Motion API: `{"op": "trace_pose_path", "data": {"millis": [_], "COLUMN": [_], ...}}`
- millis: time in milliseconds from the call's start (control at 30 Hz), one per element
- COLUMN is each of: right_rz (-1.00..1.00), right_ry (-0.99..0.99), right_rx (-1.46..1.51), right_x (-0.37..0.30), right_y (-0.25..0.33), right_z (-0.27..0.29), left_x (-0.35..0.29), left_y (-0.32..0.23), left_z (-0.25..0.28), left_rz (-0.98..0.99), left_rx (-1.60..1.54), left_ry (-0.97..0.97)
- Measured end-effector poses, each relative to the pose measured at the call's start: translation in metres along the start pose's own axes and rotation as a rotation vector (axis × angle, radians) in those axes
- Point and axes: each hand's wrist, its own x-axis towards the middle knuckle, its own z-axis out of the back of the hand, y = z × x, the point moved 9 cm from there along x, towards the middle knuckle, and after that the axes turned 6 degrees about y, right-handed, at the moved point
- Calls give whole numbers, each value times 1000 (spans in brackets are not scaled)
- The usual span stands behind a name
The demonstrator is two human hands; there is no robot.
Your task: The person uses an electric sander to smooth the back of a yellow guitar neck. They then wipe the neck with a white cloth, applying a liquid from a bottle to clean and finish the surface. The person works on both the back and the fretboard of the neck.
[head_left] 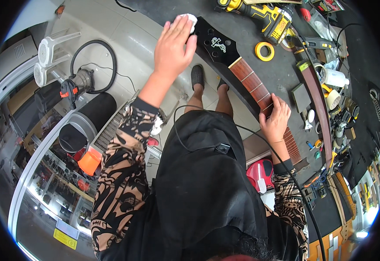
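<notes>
The guitar neck (pixel 251 82) lies slantwise along the near edge of the dark table (pixel 242 35), and both hands sit on it: the left hand (pixel 172 48) flat over a white cloth (pixel 189 19) at the black headstock (pixel 214 43), the right hand (pixel 276 122) pressing the frets. Between them the fretboard is bare, so fingers could slide along there. Behind the headstock a patch of table is open up to the yellow drill (pixel 264 17) and the tape roll (pixel 264 51). Right of the neck the way is crowded (a grey block (pixel 301 96), a long brown strip (pixel 318 104), tape and small tools (pixel 338 130) lie close together). A black cable (pixel 294 187) trails over the right forearm.
</notes>
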Motion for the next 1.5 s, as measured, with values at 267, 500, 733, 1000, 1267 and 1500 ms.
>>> {"op": "trace_pose_path", "data": {"millis": [267,500,733,1000,1267,1500], "right_rz": [-5,-1,16,18,5,25], "right_ry": [5,7,1,-7,-1,-14], "right_rx": [-1,-10,4,-5,3,10], "right_x": [1,1,4,4,3,3], "right_y": [0,0,2,2,2,1], "right_z": [0,-1,3,4,4,3], "left_x": [-11,26,34,22,-12,2], "left_y": [-32,-54,-21,-46,-74,-96], "left_z": [-7,-16,-15,-17,-17,-20], "left_rz": [-82,-95,58,-3,-284,-336], "left_rx": [-55,-85,18,-70,-114,-234], "left_ry": [38,57,-62,12,260,291]}}
